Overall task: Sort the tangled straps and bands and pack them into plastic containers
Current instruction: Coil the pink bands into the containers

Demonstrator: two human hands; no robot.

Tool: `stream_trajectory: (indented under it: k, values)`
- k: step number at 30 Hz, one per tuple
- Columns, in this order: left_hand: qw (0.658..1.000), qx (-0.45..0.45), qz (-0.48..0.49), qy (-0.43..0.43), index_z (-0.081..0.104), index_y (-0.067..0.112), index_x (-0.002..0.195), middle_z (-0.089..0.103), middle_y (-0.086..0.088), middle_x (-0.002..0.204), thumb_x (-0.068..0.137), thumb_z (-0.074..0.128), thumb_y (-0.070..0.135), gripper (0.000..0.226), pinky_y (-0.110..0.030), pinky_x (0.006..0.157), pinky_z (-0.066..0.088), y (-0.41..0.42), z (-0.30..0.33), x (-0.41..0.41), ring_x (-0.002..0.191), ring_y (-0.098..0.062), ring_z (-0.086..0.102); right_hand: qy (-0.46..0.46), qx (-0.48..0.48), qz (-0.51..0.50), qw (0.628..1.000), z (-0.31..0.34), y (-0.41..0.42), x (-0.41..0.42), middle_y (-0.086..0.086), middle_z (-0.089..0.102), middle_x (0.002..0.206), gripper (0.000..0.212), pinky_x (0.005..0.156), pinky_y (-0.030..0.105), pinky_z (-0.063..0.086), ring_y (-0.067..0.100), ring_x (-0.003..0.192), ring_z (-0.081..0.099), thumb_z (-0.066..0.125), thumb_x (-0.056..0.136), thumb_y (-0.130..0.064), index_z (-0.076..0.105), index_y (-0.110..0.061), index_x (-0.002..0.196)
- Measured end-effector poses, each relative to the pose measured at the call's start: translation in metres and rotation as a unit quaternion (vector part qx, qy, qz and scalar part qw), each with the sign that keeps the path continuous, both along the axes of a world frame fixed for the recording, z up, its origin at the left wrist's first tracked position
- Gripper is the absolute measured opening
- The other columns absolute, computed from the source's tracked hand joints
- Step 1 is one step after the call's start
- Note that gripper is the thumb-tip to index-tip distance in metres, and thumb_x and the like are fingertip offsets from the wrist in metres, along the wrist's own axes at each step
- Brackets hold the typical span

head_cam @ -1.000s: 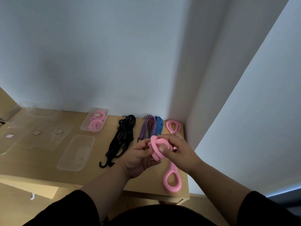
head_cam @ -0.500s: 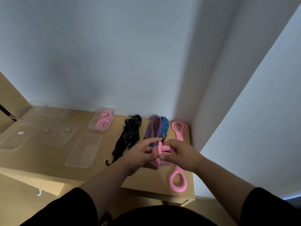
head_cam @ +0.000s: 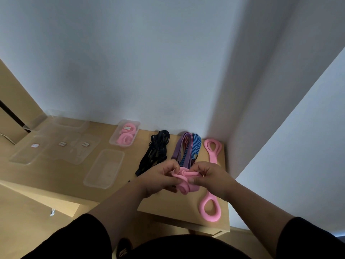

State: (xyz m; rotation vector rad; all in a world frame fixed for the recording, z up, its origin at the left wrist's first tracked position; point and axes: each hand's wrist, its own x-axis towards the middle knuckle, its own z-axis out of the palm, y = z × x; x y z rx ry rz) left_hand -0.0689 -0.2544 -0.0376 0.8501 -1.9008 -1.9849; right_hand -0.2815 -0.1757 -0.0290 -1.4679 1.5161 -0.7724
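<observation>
Pink band [head_cam: 184, 181], coiled, pinched between my left hand [head_cam: 160, 179] and right hand [head_cam: 212, 178] above tabletop [head_cam: 61, 176].

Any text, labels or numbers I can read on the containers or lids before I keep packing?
No text is legible.
White sticker on the left lid: too blurred to read.
Sticker on the middle lid: too small.
Sticker on the right lid: too small.
Label inside the container of pink bands: blurred.

Your wooden table [head_cam: 61, 176] carries two tubs [head_cam: 104, 169], what look like clear lids [head_cam: 72, 148], black straps [head_cam: 156, 150], striped bands [head_cam: 188, 146] and a pink loop [head_cam: 211, 157].
</observation>
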Motion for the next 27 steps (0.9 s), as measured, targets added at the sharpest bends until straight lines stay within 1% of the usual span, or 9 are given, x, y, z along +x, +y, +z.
stream_trajectory:
  k: [3, 6, 9, 12, 14, 17, 19, 23, 27]
  values:
    - [1.000, 0.002, -0.003, 0.012, 0.059, 0.021, 0.089, 0.063, -0.016, 0.121, 0.086, 0.070, 0.006, 0.020, -0.053, 0.093, 0.055, -0.004, -0.003, 0.004, 0.107, -0.038, 0.065, -0.033, 0.007, -0.017, 0.999, -0.004, 0.000, 0.001, -0.003, 0.069, 0.088, 0.008, 0.072, 0.027, 0.053, 0.009, 0.080, 0.060, 0.077, 0.086, -0.017, 0.074, -0.021, 0.092]
    - [1.000, 0.001, -0.004, 0.020, 0.062, 0.023, 0.085, 0.066, -0.008, 0.112, 0.084, 0.072, -0.002, 0.027, -0.052, 0.094, 0.055, -0.008, -0.004, 0.006, 0.104, -0.032, 0.066, -0.050, 0.010, -0.039, 0.998, -0.008, -0.001, 0.002, 0.003, 0.070, 0.089, 0.005, 0.074, 0.036, 0.055, 0.024, 0.084, 0.063, 0.076, 0.086, -0.019, 0.074, -0.021, 0.091]
    - [1.000, -0.009, -0.008, 0.006, 0.062, 0.016, 0.086, 0.066, -0.009, 0.107, 0.082, 0.074, -0.002, 0.023, -0.043, 0.087, 0.058, -0.011, -0.003, 0.008, 0.098, -0.028, 0.068, -0.056, 0.020, -0.058, 0.997, -0.010, -0.002, 0.005, 0.001, 0.070, 0.086, 0.003, 0.072, 0.030, 0.053, 0.016, 0.079, 0.061, 0.075, 0.087, -0.020, 0.073, -0.019, 0.090]
    - [0.998, -0.042, -0.022, -0.034, 0.058, 0.007, 0.088, 0.064, -0.004, 0.101, 0.084, 0.070, -0.007, 0.019, -0.019, 0.067, 0.053, -0.011, 0.003, 0.010, 0.080, -0.005, 0.067, -0.067, 0.037, -0.083, 0.994, -0.011, -0.003, 0.011, -0.003, 0.071, 0.084, 0.003, 0.068, 0.023, 0.053, 0.009, 0.076, 0.061, 0.076, 0.087, -0.022, 0.074, -0.020, 0.088]
    - [0.995, -0.063, -0.040, -0.061, 0.058, 0.012, 0.086, 0.064, 0.005, 0.098, 0.084, 0.070, -0.005, 0.021, -0.016, 0.063, 0.050, -0.013, 0.006, 0.010, 0.076, 0.001, 0.064, -0.075, 0.049, -0.106, 0.990, -0.013, -0.005, 0.014, -0.001, 0.072, 0.086, 0.005, 0.068, 0.025, 0.053, 0.012, 0.078, 0.062, 0.077, 0.086, -0.022, 0.074, -0.020, 0.089]
    - [0.990, -0.079, -0.074, -0.087, 0.058, 0.023, 0.081, 0.064, 0.020, 0.088, 0.083, 0.071, -0.001, 0.027, -0.020, 0.066, 0.050, -0.020, 0.004, 0.012, 0.075, 0.003, 0.060, -0.077, 0.063, -0.127, 0.987, -0.016, -0.007, 0.020, 0.002, 0.071, 0.090, 0.006, 0.071, 0.029, 0.054, 0.018, 0.082, 0.064, 0.076, 0.086, -0.022, 0.074, -0.018, 0.090]
    - [0.990, -0.076, -0.077, -0.094, 0.058, 0.024, 0.080, 0.064, 0.022, 0.085, 0.084, 0.071, -0.001, 0.028, -0.020, 0.067, 0.050, -0.023, 0.005, 0.012, 0.074, 0.003, 0.061, -0.076, 0.062, -0.128, 0.987, -0.016, -0.008, 0.023, 0.003, 0.071, 0.091, 0.004, 0.070, 0.028, 0.054, 0.020, 0.084, 0.065, 0.075, 0.087, -0.022, 0.073, -0.019, 0.090]
    - [0.997, -0.044, -0.049, -0.041, 0.056, 0.013, 0.084, 0.063, 0.003, 0.097, 0.083, 0.068, -0.010, 0.025, -0.020, 0.070, 0.053, -0.027, 0.005, 0.017, 0.084, -0.003, 0.066, -0.141, 0.032, -0.152, 0.978, -0.016, -0.009, 0.025, 0.008, 0.070, 0.092, 0.002, 0.068, 0.024, 0.054, 0.018, 0.082, 0.062, 0.071, 0.088, -0.012, 0.072, -0.015, 0.089]
    - [0.997, 0.042, 0.031, 0.048, 0.057, 0.013, 0.083, 0.062, -0.013, 0.104, 0.076, 0.072, -0.004, 0.024, -0.036, 0.082, 0.058, -0.027, -0.001, 0.026, 0.098, -0.028, 0.066, -0.169, -0.008, -0.148, 0.974, -0.012, -0.010, 0.032, 0.003, 0.068, 0.088, 0.006, 0.064, 0.018, 0.051, 0.007, 0.076, 0.061, 0.069, 0.088, -0.006, 0.070, -0.011, 0.089]
